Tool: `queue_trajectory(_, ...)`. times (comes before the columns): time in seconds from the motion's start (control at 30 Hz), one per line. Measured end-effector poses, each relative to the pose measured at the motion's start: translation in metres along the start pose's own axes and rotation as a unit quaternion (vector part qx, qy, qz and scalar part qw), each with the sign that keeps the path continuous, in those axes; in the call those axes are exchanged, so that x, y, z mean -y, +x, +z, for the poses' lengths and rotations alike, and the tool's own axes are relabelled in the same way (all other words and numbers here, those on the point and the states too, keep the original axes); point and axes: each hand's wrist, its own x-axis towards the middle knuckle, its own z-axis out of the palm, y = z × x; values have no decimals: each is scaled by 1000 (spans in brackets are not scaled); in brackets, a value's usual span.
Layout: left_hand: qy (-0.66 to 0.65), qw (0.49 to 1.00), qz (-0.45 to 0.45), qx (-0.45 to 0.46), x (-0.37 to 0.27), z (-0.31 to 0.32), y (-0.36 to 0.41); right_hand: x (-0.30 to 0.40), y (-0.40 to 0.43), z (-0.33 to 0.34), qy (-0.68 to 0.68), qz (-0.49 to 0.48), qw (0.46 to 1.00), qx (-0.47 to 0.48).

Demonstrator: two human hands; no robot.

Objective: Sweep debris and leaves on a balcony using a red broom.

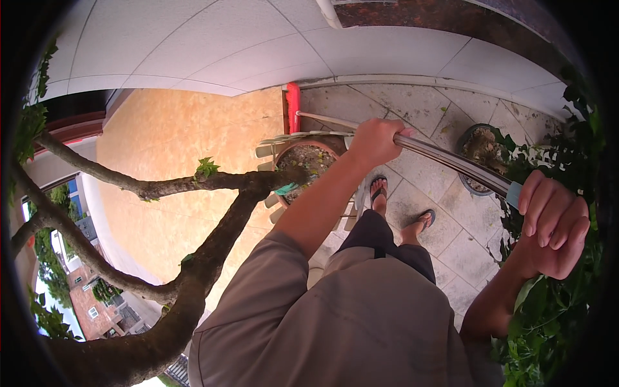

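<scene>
A broom's metal pole (449, 160) runs slantwise in front of me. My left hand (378, 141) is wrapped around the middle of that pole. At the near end, my right hand (553, 222) grips the pole beside its pale blue end cap (514, 194). The red broom head (293, 109) is at the far end, with its bristles toward the left. It is by the edge between the orange-tan paving (193, 130) and the grey stone tiles (425, 113). My left hand hides a short stretch of the pole.
Left of my legs, a round planter (279, 162) with slats around it holds soil and a tree trunk (208, 246). Thick branches (121, 181) spread across the left. A dark-rimmed pot (466, 138) and leafy vines (546, 324) are at right. A pale wall (271, 53) borders the tiles.
</scene>
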Motion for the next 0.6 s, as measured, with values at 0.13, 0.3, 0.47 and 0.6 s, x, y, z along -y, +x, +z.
queue_trajectory(0.13,36,999,-31,-11,12,3,15,-20,30,6,22,5,1000,-10)
queue_trajectory(0.3,-16,999,-46,-22,18,12,24,-35,16,1,6,55,996,-69)
queue_trajectory(0.47,-11,1000,-10,3,-11,15,12,6,4,-14,25,-24,999,-14)
queue_trajectory(0.6,-17,998,23,-52,-5,4,12,1,28,-7,58,-27,997,42)
